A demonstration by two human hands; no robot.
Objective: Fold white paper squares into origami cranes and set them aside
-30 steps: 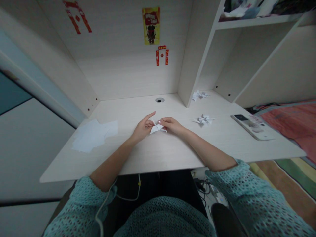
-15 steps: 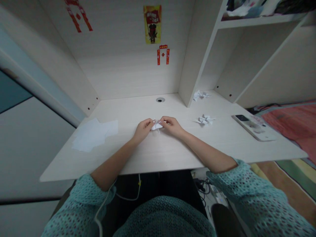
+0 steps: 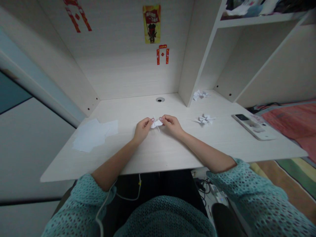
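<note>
Over the middle of the desk [image 3: 158, 154], a small white paper crane [image 3: 156, 124] is pinched between both hands. My left hand [image 3: 143, 129] is closed on its left side, thumb against forefinger. On the other side my right hand [image 3: 172, 125] grips the right wing with thumb and forefinger. Thin pointed tips stick out above and below the folded body. Several more folded paper cranes [image 3: 204, 119] lie in a heap to the right of my right hand. White paper sheets [image 3: 90, 135] are spread in an overlapping pile left of my left hand.
A second cluster of folded paper [image 3: 200, 95] lies by the upright divider [image 3: 192, 65]. Farther right is a phone [image 3: 254, 127] near the desk's right edge. A round cable hole [image 3: 160, 99] sits at the back. One white cable [image 3: 100, 214] hangs by my left sleeve.
My hands have drawn slightly apart, the paper crane's wings are more spread, and a thin tip now shows above it. The heap and sheets stay put.
</note>
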